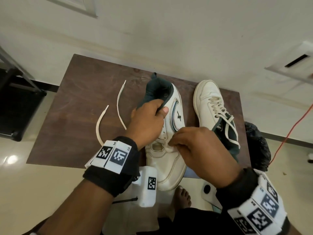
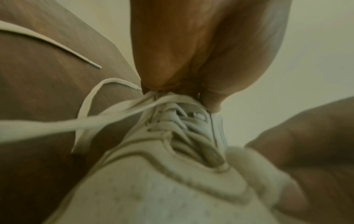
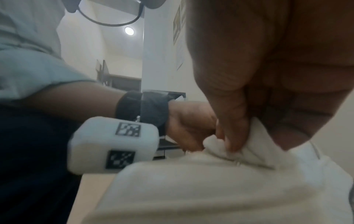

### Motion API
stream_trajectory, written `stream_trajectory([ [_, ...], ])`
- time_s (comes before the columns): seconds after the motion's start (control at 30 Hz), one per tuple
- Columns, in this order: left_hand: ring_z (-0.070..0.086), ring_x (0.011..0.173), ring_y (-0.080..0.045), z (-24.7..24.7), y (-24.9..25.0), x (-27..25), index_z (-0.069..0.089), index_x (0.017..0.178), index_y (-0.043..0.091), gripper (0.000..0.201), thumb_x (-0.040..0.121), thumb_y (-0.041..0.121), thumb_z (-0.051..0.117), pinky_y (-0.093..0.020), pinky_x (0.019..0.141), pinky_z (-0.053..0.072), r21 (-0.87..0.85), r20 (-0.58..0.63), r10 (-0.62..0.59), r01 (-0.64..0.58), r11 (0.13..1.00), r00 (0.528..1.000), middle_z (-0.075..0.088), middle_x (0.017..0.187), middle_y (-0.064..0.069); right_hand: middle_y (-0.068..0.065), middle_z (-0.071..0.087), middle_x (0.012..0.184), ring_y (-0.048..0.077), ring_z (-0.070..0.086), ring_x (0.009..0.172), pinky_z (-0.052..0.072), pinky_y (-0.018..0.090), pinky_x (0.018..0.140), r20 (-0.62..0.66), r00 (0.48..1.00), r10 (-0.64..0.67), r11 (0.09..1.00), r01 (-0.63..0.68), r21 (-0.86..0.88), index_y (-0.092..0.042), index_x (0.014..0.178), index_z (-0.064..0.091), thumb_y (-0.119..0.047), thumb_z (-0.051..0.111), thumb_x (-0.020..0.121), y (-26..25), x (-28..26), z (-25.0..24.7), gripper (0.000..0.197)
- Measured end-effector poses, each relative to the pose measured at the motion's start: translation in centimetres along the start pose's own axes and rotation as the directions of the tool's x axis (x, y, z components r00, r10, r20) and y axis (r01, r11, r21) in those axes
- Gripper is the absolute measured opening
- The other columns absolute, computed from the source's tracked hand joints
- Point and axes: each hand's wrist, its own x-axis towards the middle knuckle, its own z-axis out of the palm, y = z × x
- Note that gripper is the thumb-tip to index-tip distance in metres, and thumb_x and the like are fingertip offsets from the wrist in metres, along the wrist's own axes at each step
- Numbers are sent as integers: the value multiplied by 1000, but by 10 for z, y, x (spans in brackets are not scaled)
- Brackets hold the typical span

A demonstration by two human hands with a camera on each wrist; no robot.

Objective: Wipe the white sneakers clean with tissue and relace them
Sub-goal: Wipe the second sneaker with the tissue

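Note:
A white sneaker (image 1: 167, 167) with a dark lining lies on the brown table (image 1: 81, 102), toe toward me and over the near edge. My left hand (image 1: 149, 119) grips its dark tongue and collar. My right hand (image 1: 194, 146) pinches a white tissue (image 1: 169, 149) against the upper just below the eyelets. The right wrist view shows my fingers (image 3: 229, 121) bunching the tissue (image 3: 216, 143) on the sneaker (image 3: 191, 189). Its lace (image 1: 120, 102) trails loose across the table to the left. A second white sneaker (image 1: 210, 102), laced, lies to the right.
A black plastic bag (image 1: 257, 146) sits at the table's right edge, with a red cable (image 1: 288, 133) on the floor beyond. A black stand (image 1: 17, 106) is at the left. A bare foot (image 1: 183, 197) is on the floor below the table's near edge.

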Motion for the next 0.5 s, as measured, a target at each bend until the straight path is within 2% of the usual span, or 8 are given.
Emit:
stream_trajectory([
  [0.07, 65, 88, -19, 0, 0, 1, 63, 100, 21, 30, 93, 41, 42, -50, 94, 47, -15, -22, 0, 0, 1000, 1000, 69, 89, 3, 0, 73, 82, 24, 68, 71, 56, 41, 63, -43, 998, 46, 999, -46, -2, -18, 84, 77, -6, 58, 77, 2, 8, -4, 23],
  [0.13, 64, 85, -14, 0, 0, 2, 63, 104, 20, 22, 100, 31, 44, -43, 87, 51, -8, -57, 16, -17, 1000, 998, 67, 89, 5, 5, 72, 81, 26, 67, 71, 55, 39, 66, -197, 970, 144, 988, -152, -26, -13, 85, 76, 0, 62, 79, 8, 19, -3, 20],
  [0.17, 65, 86, -13, 0, 0, 2, 63, 106, 21, 21, 100, 28, 45, -43, 86, 51, -14, -71, 24, -25, 1000, 997, 68, 91, 6, 7, 72, 82, 26, 66, 72, 54, 38, 68, -273, 941, 198, 976, -214, -28, -10, 86, 76, 2, 62, 79, 12, 23, -2, 20],
  [0.23, 66, 90, -15, 2, 1, 2, 63, 108, 24, 21, 100, 30, 45, -49, 91, 50, -20, -85, 47, -49, 999, 995, 69, 96, 6, 9, 72, 84, 27, 67, 75, 54, 35, 71, -316, 906, 280, 956, -293, 7, -8, 87, 76, 4, 61, 80, 20, 24, 2, 20],
  [0.3, 66, 91, -17, 4, -1, 2, 63, 106, 27, 21, 98, 32, 45, -53, 94, 47, -23, -104, 70, -73, 997, 992, 70, 95, 7, 8, 73, 84, 25, 68, 74, 52, 30, 73, -322, 910, 261, 964, -261, 45, -8, 86, 75, 5, 62, 79, 26, 15, 4, 20],
  [0.37, 66, 90, -17, 7, -2, 3, 65, 104, 25, 19, 98, 28, 47, -52, 91, 48, -45, -115, 64, -70, 997, 991, 70, 93, 6, 6, 73, 85, 20, 68, 74, 53, 28, 73, -325, 924, 202, 979, -186, 80, -8, 86, 75, 4, 62, 79, 28, 2, 3, 19],
  [0.5, 67, 89, -17, 7, 2, 2, 66, 107, 18, 20, 99, 22, 49, -47, 83, 55, -120, -132, 40, -56, 991, 990, 71, 96, 2, 0, 73, 89, 13, 69, 80, 57, 33, 73, -286, 951, 119, 986, -80, 145, -10, 86, 75, -4, 59, 81, 27, -18, 5, 19],
])
